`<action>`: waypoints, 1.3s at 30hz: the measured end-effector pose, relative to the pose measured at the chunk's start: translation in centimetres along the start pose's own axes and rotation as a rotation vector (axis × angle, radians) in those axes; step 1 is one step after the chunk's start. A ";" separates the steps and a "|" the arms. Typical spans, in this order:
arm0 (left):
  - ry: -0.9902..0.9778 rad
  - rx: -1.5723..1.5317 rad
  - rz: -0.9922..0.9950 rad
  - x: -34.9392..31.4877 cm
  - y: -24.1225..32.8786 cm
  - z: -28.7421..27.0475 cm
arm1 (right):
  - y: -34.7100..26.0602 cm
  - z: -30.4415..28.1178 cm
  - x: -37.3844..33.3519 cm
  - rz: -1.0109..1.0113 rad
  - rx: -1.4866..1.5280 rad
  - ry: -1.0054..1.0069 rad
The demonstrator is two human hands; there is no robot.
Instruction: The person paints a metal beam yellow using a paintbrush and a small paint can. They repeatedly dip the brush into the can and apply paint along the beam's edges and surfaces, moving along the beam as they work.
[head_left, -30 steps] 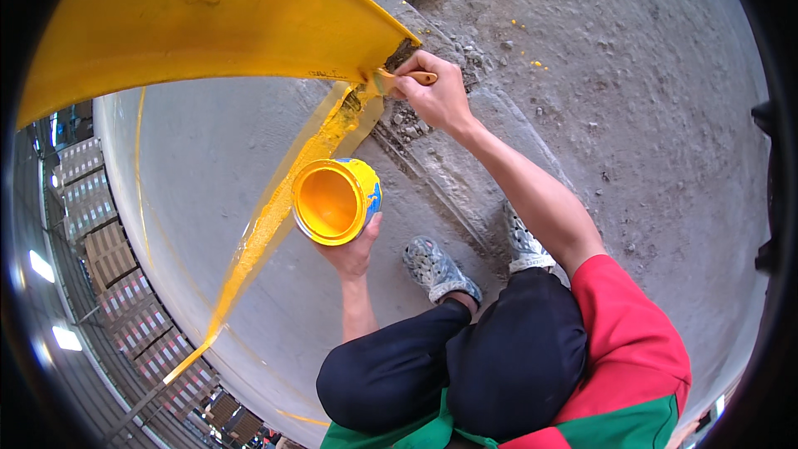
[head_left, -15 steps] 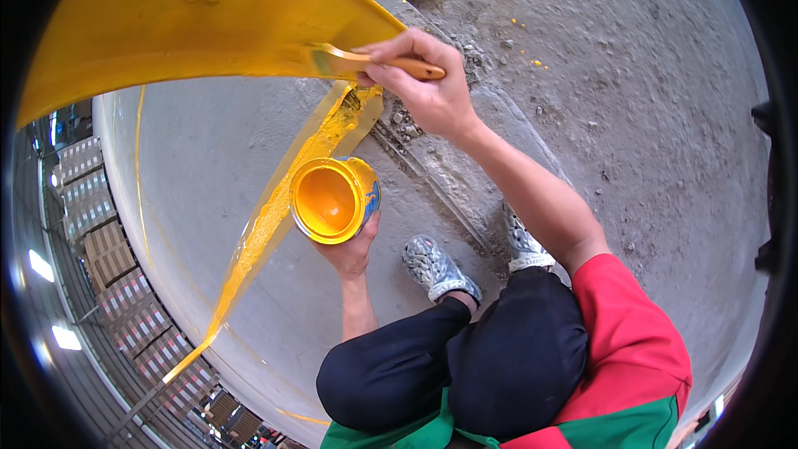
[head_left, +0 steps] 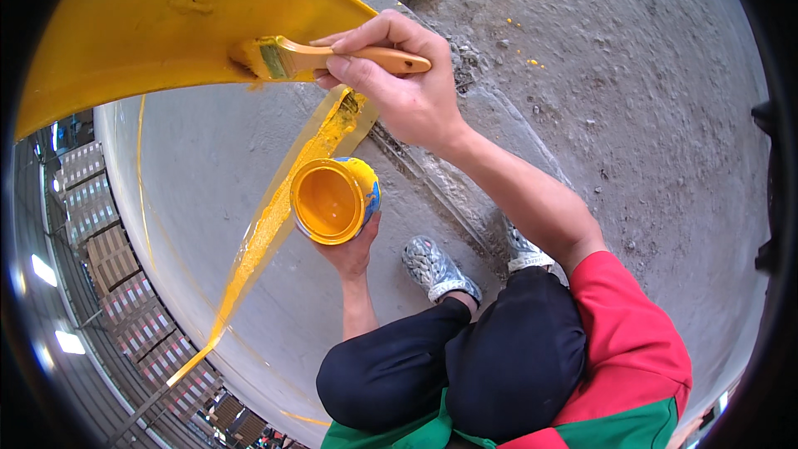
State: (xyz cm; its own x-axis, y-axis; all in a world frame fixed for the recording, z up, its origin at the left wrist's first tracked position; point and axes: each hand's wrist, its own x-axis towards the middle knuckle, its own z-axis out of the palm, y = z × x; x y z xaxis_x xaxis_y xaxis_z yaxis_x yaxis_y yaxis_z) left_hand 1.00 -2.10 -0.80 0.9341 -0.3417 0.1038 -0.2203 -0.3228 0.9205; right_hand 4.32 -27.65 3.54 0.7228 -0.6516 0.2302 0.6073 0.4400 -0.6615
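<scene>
A flat paintbrush (head_left: 357, 58) with a wooden handle is gripped in my right hand (head_left: 403, 83), its fingers closed round the handle. Yellow paint coats the bristles, which press against the lower part of a curved yellow panel (head_left: 174, 17) at the upper left. Below it, my left hand (head_left: 353, 254) is wrapped round an open paint can (head_left: 330, 199), tilted so that its mouth faces me. Yellow paint covers the can's inside and runs down its outer side. Much of the left hand is hidden behind the can.
A wet yellow stripe (head_left: 274, 212) between strips of tape runs diagonally over the grey floor, close to the can. Rough, broken concrete (head_left: 632, 91) with rubble spreads to the right. My shoes (head_left: 440, 268) stand near a floor groove. Stacked pallets (head_left: 112, 258) line the far left.
My right hand has moved left along the yellow panel with the paintbrush, and the bristles now splay against it. The left hand and the can have stayed nearly still.
</scene>
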 end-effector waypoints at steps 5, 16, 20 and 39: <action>0.027 -0.075 0.049 -0.1 0.0 -0.2 | 2.7 -3.0 -1.6 0.105 -0.129 0.030; 0.031 -0.037 0.064 -0.3 0.1 0.2 | 4.2 -4.8 -1.2 0.181 -0.434 0.033; 0.003 -0.065 0.015 0.0 0.1 0.2 | 0.6 -0.5 0.5 0.067 -0.048 0.019; 0.000 -0.083 -0.074 -0.4 0.0 -0.1 | 1.9 -1.7 -0.9 0.101 -0.220 0.056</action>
State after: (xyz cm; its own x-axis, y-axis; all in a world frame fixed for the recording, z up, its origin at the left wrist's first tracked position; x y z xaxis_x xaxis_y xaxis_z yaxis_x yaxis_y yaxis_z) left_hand 0.61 -1.88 -0.86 0.9469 -0.3196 0.0343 -0.1267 -0.2730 0.9536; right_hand 4.30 -27.25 0.88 0.7532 -0.6469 0.1193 0.4419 0.3634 -0.8202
